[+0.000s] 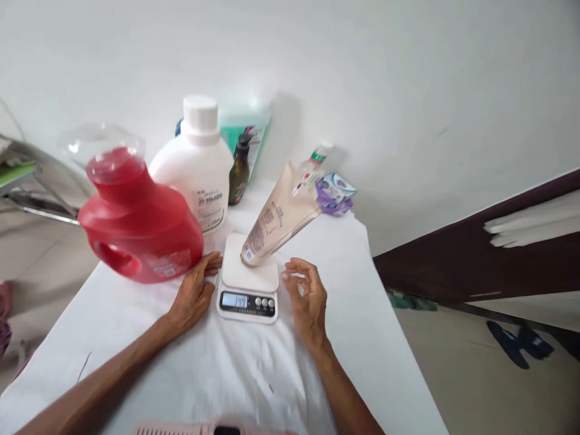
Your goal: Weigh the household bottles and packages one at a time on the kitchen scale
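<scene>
A white kitchen scale [248,290] sits on the white-covered table [235,374], its display lit. A beige tube [277,220] stands on the scale's platform, cap end down, leaning far to the right. My left hand [194,296] rests flat on the cloth against the scale's left edge, holding nothing. My right hand [308,299] hovers just right of the scale with fingers curled apart, close to the tube but not touching it.
A red detergent jug [136,223] with a clear cap stands left of the scale. Behind it are a white jug [197,172], a dark small bottle [239,169], a teal pouch [254,130] and a purple-white packet [334,193]. The table's right edge drops to the floor.
</scene>
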Available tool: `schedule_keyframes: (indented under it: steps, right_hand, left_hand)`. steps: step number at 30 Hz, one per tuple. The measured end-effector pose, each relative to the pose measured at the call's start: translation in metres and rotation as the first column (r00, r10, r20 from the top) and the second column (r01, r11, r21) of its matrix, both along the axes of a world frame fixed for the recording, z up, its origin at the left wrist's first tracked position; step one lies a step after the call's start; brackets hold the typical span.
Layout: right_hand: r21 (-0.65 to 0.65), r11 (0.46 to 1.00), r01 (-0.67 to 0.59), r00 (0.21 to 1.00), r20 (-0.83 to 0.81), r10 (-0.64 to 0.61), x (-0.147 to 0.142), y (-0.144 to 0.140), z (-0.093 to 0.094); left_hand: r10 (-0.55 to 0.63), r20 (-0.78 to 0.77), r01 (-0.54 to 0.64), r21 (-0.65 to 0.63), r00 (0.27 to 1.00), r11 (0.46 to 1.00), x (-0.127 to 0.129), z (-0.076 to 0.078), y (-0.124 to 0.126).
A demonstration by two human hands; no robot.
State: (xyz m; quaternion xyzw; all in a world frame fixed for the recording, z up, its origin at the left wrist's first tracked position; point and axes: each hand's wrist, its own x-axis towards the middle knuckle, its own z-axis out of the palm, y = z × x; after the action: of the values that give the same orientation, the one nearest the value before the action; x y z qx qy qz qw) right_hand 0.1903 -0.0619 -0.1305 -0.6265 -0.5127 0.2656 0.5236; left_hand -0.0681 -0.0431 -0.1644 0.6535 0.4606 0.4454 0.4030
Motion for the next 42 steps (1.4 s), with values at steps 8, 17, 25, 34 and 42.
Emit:
schedule_keyframes:
  steps: [8,17,25,34,42]
  right_hand:
    - [0.150,0.982,-0.111,0.962,0.264,0.069,-0.052,0.041,0.028]
    - [0.190,0.982,-0.023,0.987,0.163,-0.008,-0.045,0.062,0.035]
    - [0.079,0.965,0.252,0.947,0.186,-0.262,0.022,0.174,0.062]
    - [-0.113,0.899,0.423,0.882,0.281,-0.380,0.043,0.250,0.026]
    - [-0.095,0.859,0.503,0.843,0.274,-0.463,0.032,0.265,0.020]
  left_hand:
    - [0.070,0.036,-0.068,-0.062,0.997,0.996,-0.003,-0.011,0.004]
    - [0.048,0.041,-0.045,-0.066,0.998,0.997,-0.006,-0.017,0.010]
    - [0.050,0.048,-0.047,-0.047,0.998,0.998,-0.004,-0.024,0.010]
    - [0.061,0.091,-0.060,-0.013,0.994,0.998,-0.006,-0.052,0.013]
    - [0.052,0.098,-0.049,-0.037,0.994,0.998,-0.001,-0.026,0.006]
